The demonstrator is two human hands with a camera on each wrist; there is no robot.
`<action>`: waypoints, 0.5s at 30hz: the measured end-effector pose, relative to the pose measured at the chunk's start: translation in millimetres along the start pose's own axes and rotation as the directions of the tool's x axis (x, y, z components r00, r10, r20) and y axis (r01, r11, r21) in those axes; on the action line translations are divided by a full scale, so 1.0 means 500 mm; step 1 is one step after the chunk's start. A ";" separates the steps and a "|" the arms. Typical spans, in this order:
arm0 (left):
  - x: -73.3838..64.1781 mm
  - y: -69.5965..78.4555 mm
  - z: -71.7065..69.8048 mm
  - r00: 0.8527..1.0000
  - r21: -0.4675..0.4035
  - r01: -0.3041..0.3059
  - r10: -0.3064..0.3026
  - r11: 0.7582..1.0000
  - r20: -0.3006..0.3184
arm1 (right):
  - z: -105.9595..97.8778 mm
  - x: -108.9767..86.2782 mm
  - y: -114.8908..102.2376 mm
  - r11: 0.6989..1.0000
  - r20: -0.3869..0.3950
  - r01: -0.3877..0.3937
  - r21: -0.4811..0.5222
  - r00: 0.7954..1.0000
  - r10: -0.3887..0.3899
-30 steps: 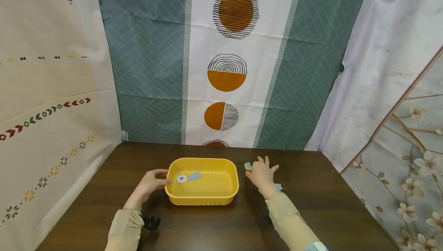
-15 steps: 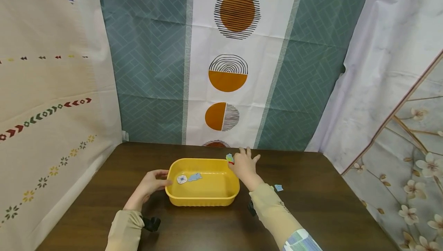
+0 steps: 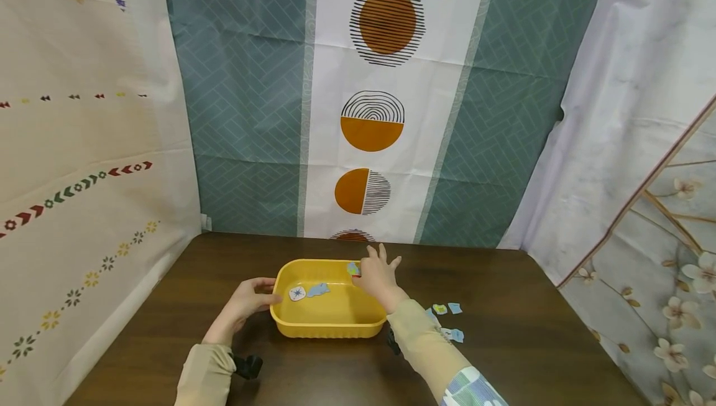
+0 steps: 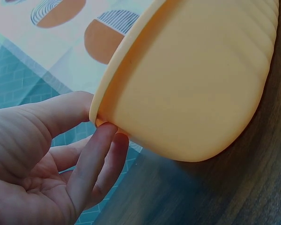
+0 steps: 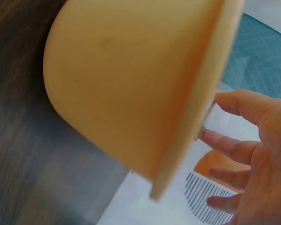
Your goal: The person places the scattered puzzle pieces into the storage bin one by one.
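A yellow plastic tub (image 3: 330, 329) stands on the table, its rim gripped at the left end between the thumb and fingers of my left hand (image 3: 248, 301). Inside lie a white piece with a compass star (image 3: 297, 293) and a pale blue irregular piece (image 3: 318, 290). Over the tub's back right part, my right hand (image 3: 378, 276) pinches a small flat blue-and-green piece (image 3: 353, 268) with a bit of red. In the right wrist view, thumb and forefinger hold that piece's thin edge (image 5: 207, 117) just beyond the tub's rim; the other fingers are spread.
Several more small flat pieces lie right of the tub, among them a green-and-yellow one (image 3: 440, 309) and a blue one (image 3: 455, 308); my right sleeve (image 3: 419, 337) partly covers others. The dark wooden table (image 3: 520, 331) ends at hanging patterned cloths (image 3: 503, 145).
My right hand has carried the pinched piece leftward from the table beside the tub to above its inside. Pieces that the right arm covered now show. My left hand keeps its grip.
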State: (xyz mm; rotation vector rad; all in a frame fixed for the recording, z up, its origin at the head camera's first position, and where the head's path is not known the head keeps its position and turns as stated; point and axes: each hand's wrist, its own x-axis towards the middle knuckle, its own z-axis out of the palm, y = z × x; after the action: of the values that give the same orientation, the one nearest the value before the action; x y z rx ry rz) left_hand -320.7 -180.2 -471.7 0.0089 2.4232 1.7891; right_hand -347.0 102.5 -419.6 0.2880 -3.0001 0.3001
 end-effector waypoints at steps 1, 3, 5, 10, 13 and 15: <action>0.000 0.000 -0.001 1.000 0.003 -0.004 0.004 1.000 0.004 | 0.005 0.002 -0.002 1.000 0.002 0.005 0.004 1.000 -0.005; 0.000 0.001 -0.002 1.000 0.004 -0.003 0.003 1.000 0.000 | 0.014 0.006 -0.006 1.000 0.011 0.015 -0.002 1.000 -0.015; 0.000 0.001 -0.001 1.000 0.005 -0.001 0.001 1.000 -0.004 | 0.023 0.008 -0.010 1.000 0.017 0.023 -0.008 1.000 -0.022; 0.001 0.001 0.003 1.000 -0.003 0.001 -0.001 1.000 -0.007 | 0.038 0.007 -0.017 0.998 0.043 0.043 -0.051 0.998 -0.041; 0.001 0.000 0.004 1.000 -0.007 -0.005 0.005 1.000 -0.007 | 0.049 0.008 -0.018 0.997 0.050 0.055 -0.052 0.997 -0.053; 0.000 0.001 0.004 1.000 -0.005 -0.007 0.007 1.000 -0.008 | 0.056 0.009 -0.018 0.997 0.055 0.060 -0.042 0.997 -0.058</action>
State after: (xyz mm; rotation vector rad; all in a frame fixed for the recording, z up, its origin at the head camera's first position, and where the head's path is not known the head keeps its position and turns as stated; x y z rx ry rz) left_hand -320.3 -178.2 -472.0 0.0094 2.4267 1.8016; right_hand -352.2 87.2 -444.5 0.3860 -3.0395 0.2238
